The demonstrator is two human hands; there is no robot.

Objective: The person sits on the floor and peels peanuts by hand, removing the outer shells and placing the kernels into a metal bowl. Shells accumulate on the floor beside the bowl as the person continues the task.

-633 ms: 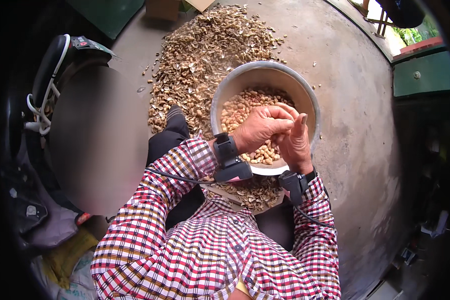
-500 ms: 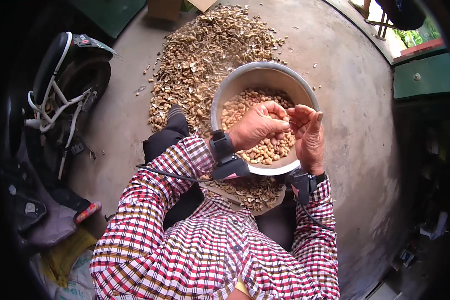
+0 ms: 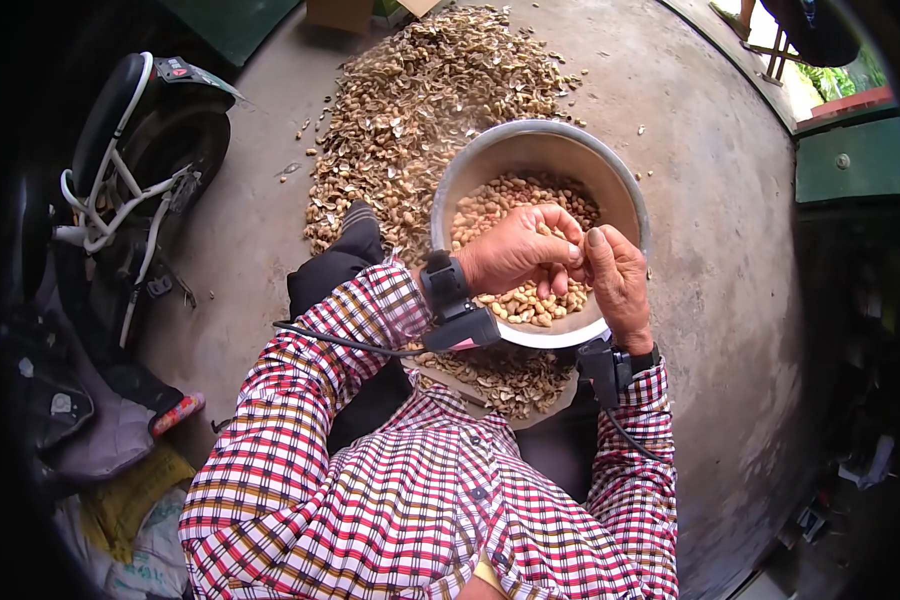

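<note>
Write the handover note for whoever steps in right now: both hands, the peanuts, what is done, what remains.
Left hand: fingers pinched at something small over the metal bowl; too small to tell what.
Right hand: fingers meeting the left's at the same spot.
Bowl sits in front of the lap, partly filled with shelled peanuts.
Done: large pile of empty shells on the concrete beyond the bowl.
Left: more shells or pods lie on a tray in the lap.

The left hand [image 3: 515, 250] and right hand [image 3: 618, 280], spread apart a moment ago, now meet again, fingertips [image 3: 578, 258] touching over the peanuts [image 3: 515, 300] beneath them.
</note>
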